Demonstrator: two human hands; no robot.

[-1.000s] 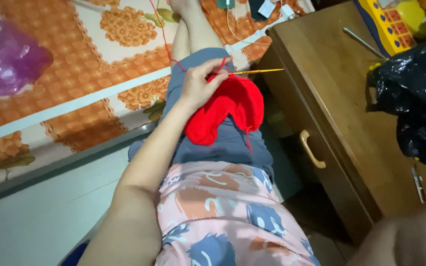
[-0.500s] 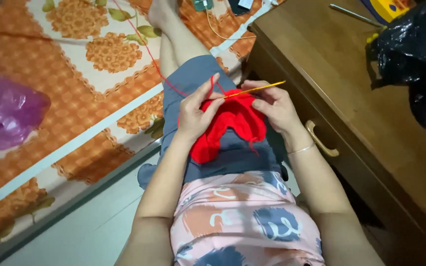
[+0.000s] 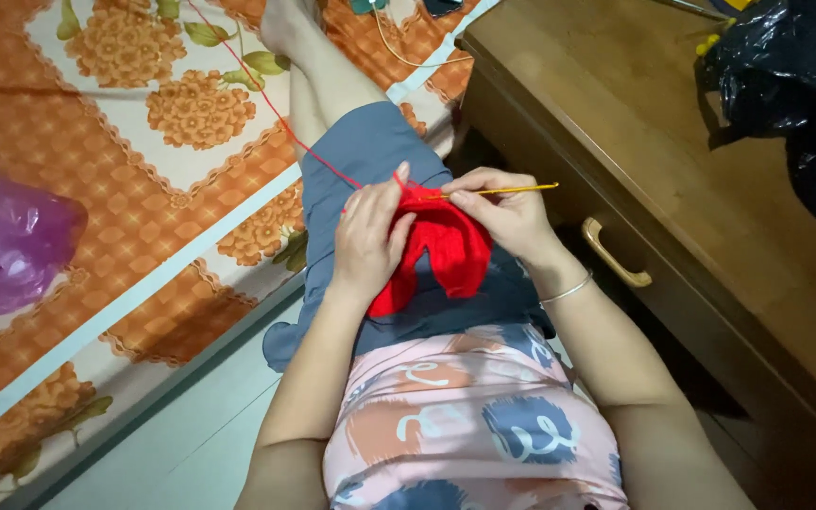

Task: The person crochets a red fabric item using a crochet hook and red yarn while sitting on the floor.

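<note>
A red crocheted piece [image 3: 446, 247] lies on my lap over grey shorts. My left hand [image 3: 370, 238] grips its left side, with a strand of red yarn [image 3: 299, 144] running over the fingers and away along my leg. My right hand [image 3: 510, 213] pinches a thin yellow crochet hook [image 3: 512, 190], whose tip sits in the top edge of the red piece. A thin silver bangle circles my right wrist.
A brown wooden desk [image 3: 672, 161] with a drawer handle [image 3: 614, 253] stands close on the right, a black plastic bag [image 3: 795, 85] on top. On the left is an orange floral bedsheet [image 3: 134, 170] with a purple plastic bag [image 3: 7, 241] on it.
My right hand came in from the lower right and took up the hook at the red piece. The view tilted and shifted, so the hands sit near the middle.
</note>
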